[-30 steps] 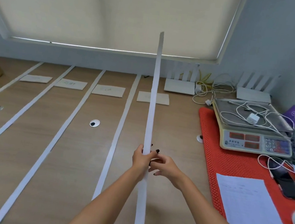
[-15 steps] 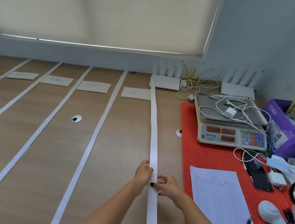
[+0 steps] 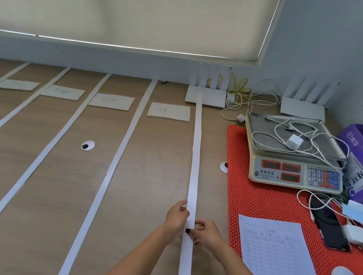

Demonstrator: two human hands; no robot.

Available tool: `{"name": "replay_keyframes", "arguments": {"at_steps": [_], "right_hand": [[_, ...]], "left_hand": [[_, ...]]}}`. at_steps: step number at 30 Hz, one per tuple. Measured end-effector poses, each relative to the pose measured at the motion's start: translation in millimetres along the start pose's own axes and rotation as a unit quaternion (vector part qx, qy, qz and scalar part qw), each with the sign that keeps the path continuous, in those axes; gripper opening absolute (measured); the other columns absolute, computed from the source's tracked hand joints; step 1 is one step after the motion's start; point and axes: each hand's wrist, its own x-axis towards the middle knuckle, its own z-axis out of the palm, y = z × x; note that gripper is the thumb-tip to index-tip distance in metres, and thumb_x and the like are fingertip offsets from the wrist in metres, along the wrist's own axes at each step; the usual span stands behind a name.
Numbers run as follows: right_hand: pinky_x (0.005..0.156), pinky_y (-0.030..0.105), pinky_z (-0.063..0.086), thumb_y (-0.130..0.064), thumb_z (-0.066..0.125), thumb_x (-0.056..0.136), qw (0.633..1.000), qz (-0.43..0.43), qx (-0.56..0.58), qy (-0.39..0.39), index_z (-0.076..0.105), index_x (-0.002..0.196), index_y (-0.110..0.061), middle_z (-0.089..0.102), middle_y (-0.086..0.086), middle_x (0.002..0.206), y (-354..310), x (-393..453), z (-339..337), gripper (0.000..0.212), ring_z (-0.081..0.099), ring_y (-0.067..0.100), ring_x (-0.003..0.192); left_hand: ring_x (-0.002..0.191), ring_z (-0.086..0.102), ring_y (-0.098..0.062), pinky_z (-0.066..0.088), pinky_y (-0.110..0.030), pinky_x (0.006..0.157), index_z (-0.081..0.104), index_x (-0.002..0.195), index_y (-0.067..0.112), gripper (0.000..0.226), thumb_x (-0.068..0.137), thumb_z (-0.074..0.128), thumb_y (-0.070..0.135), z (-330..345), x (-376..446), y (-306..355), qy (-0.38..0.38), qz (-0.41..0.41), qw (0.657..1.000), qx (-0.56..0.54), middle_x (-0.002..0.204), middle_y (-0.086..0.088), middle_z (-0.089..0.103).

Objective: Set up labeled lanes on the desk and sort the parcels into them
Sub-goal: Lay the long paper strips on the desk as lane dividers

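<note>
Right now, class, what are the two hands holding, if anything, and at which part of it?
Both the left hand and the right hand pinch the long white paper strip by its side edges, at a point toward its near end; the rest lies along the desk.

Scale (image 3: 293,162) w/ cables on red mat (image 3: 267,203), form sheet (image 3: 279,263) nearby.

Soft daylight came through the drawn window blind (image 3: 129,6), with a bright strip along its lower edge. Shadows were faint; wide-angle bending and blur marked the right edge.
</note>
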Motion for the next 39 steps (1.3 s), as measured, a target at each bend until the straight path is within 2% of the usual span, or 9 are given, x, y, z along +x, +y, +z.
{"name": "replay_keyframes", "arguments": {"at_steps": [3, 8, 13, 16, 20, 22, 28, 33, 39], "right_hand": [[0.06, 0.023, 0.052, -0.007, 0.064, 0.085, 0.999, 0.012, -0.042, -0.002, 0.065, 0.104, 0.001, 0.064, 0.008, 0.074, 3, 11, 5, 0.021, 0.063, 0.017, 0.066], [0.059, 0.023, 0.054, -0.011, 0.064, 0.085, 0.993, 0.026, -0.114, 0.006, 0.065, 0.096, 0.001, 0.062, 0.009, 0.076, 3, 30, 19, 0.016, 0.062, 0.016, 0.06], [0.063, 0.031, 0.052, -0.017, 0.062, 0.088, 0.985, 0.044, -0.163, 0.016, 0.06, 0.084, -0.008, 0.057, 0.003, 0.064, 5, 39, 23, 0.01, 0.056, 0.018, 0.055], [0.068, 0.036, 0.054, -0.023, 0.061, 0.088, 0.979, 0.063, -0.192, 0.037, 0.06, 0.084, -0.008, 0.062, 0.01, 0.075, 4, 40, 19, 0.015, 0.059, 0.022, 0.061], [0.068, 0.036, 0.053, -0.018, 0.058, 0.088, 0.977, 0.051, -0.197, 0.06, 0.055, 0.115, 0.014, 0.062, 0.029, 0.112, -12, 37, 10, 0.042, 0.058, 0.023, 0.068], [0.072, 0.038, 0.055, -0.016, 0.058, 0.088, 0.979, 0.037, -0.189, 0.063, 0.054, 0.119, 0.012, 0.06, 0.029, 0.117, -25, 30, 7, 0.042, 0.064, 0.026, 0.075], [0.066, 0.027, 0.049, -0.012, 0.059, 0.087, 0.989, -0.034, -0.14, 0.036, 0.053, 0.124, -0.006, 0.058, 0.009, 0.097, -67, -5, 5, 0.039, 0.056, 0.02, 0.079], [0.078, 0.029, 0.046, -0.008, 0.061, 0.084, 0.985, -0.118, -0.117, 0.036, 0.051, 0.128, -0.013, 0.057, 0.009, 0.114, -96, -39, 11, 0.046, 0.056, 0.019, 0.095], [0.068, 0.019, 0.044, -0.009, 0.062, 0.082, 0.975, -0.181, -0.117, 0.046, 0.048, 0.134, -0.02, 0.055, 0.01, 0.124, -121, -64, 35, 0.055, 0.057, 0.017, 0.099]], "left_hand": [[0.114, 0.054, -0.023, 0.044, -0.039, 0.101, 0.038, 0.141, 0.016, 0.048, 0.094, 0.035, 0.006, -4, 10, -2, -0.002, -0.009, 1.0, 0.011, 0.126, -0.008, 0.056], [0.107, 0.057, -0.021, 0.049, -0.031, 0.09, 0.043, 0.138, 0.018, 0.047, 0.093, 0.035, 0.007, -15, 22, -14, 0.0, -0.029, 1.0, 0.013, 0.122, -0.006, 0.059], [0.113, 0.056, -0.027, 0.047, -0.039, 0.099, 0.04, 0.14, 0.015, 0.047, 0.094, 0.036, 0.007, -18, 30, -18, 0.001, -0.046, 0.999, 0.014, 0.126, -0.012, 0.056], [0.104, 0.057, -0.025, 0.048, -0.036, 0.094, 0.04, 0.14, 0.016, 0.048, 0.093, 0.036, 0.007, -26, 29, -12, 0.016, -0.04, 0.999, 0.029, 0.125, -0.013, 0.055], [0.076, 0.051, -0.015, 0.045, -0.027, 0.073, 0.043, 0.138, 0.016, 0.047, 0.091, 0.039, 0.008, -43, 24, 4, 0.037, -0.009, 0.999, 0.021, 0.119, -0.011, 0.055], [0.081, 0.052, -0.017, 0.044, -0.029, 0.078, 0.044, 0.137, 0.015, 0.048, 0.09, 0.04, 0.008, -51, 17, 13, 0.049, 0.004, 0.999, 0.011, 0.116, -0.01, 0.056], [0.101, 0.054, -0.021, 0.045, -0.033, 0.092, 0.046, 0.136, 0.016, 0.045, 0.092, 0.04, 0.01, -68, -23, 43, 0.073, 0.068, 0.995, 0.016, 0.12, -0.009, 0.055], [0.103, 0.051, -0.017, 0.041, -0.026, 0.083, 0.044, 0.137, 0.017, 0.047, 0.091, 0.044, 0.006, -80, -68, 55, 0.088, 0.136, 0.985, 0.066, 0.126, -0.007, 0.054], [0.102, 0.051, -0.016, 0.04, -0.024, 0.08, 0.043, 0.139, 0.017, 0.051, 0.089, 0.047, 0.004, -111, -96, 63, 0.105, 0.185, 0.972, 0.102, 0.128, -0.008, 0.052]]}}
